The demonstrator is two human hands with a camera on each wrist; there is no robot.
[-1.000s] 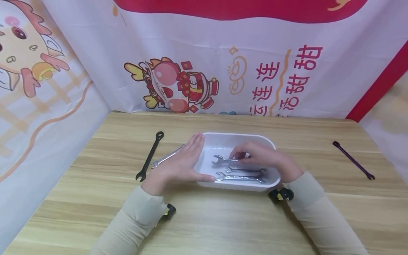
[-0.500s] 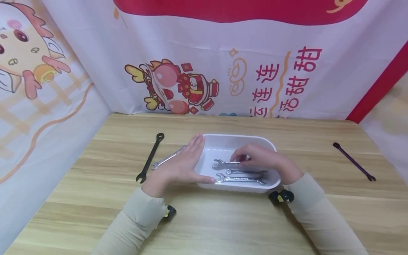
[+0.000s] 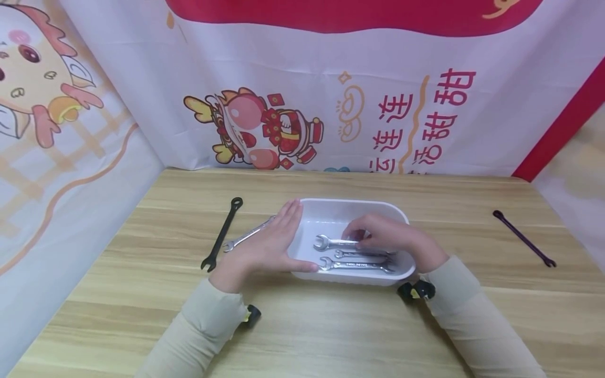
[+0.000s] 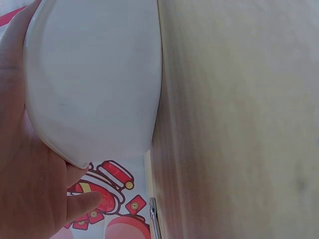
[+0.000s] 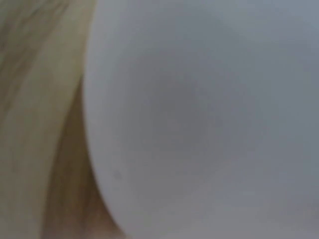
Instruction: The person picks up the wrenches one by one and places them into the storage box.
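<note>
A white oval-ended tray (image 3: 331, 211) sits on the wooden table, the task hands both at it. My left hand (image 3: 266, 244) rests along its left end with fingers straight, the thumb reaching the front rim. Inside the tray, my right hand (image 3: 384, 232) pinches a silver wrench (image 3: 336, 243), whose open end points left, low over the tray floor. In front of it lie a thin silver wrench (image 3: 359, 255) and a larger silver wrench (image 3: 355, 265), roughly parallel. The left wrist view shows the tray's outer wall (image 4: 94, 84); in the right wrist view the tray wall (image 5: 174, 119) is blurred.
Left of the tray lie a black combination wrench (image 3: 223, 233) and a silver wrench (image 3: 248, 233), partly behind the left hand. A dark purple wrench (image 3: 523, 239) lies far right. A printed cloth (image 3: 293, 52) hangs behind the table's back edge.
The wrench in my right hand has lowered slightly toward the front of the tray and turned, its open end now showing flatter. The left hand and tray have stayed put.
</note>
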